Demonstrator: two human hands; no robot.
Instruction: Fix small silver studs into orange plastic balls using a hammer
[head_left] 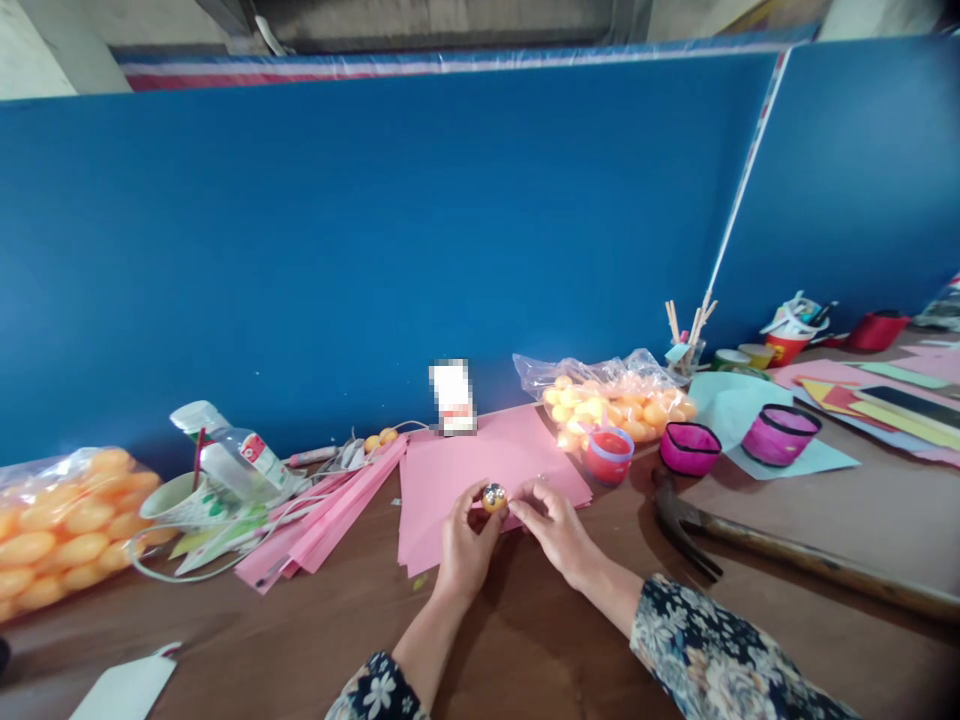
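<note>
My left hand (466, 545) pinches a small yellow-orange ball (494, 498) with shiny silvery patches on its upper side. Just right of the ball, my right hand (553, 525) has thumb and forefinger pressed together near it; what lies between those fingertips is too small to make out. Both hands are over the front edge of a stack of pink paper sheets (480, 455). Behind the stack's right side lies a clear plastic bag of orange balls (637, 410), with a small red cup with a pale rim (609, 458) in front.
On the brown table (315, 640), a hammer (817, 570) and two magenta fabric rings (690, 450) lie right. To the left are folded pink strips (337, 520), a plastic bottle (244, 460) and another ball bag (67, 530). A blue partition (375, 250) stands behind.
</note>
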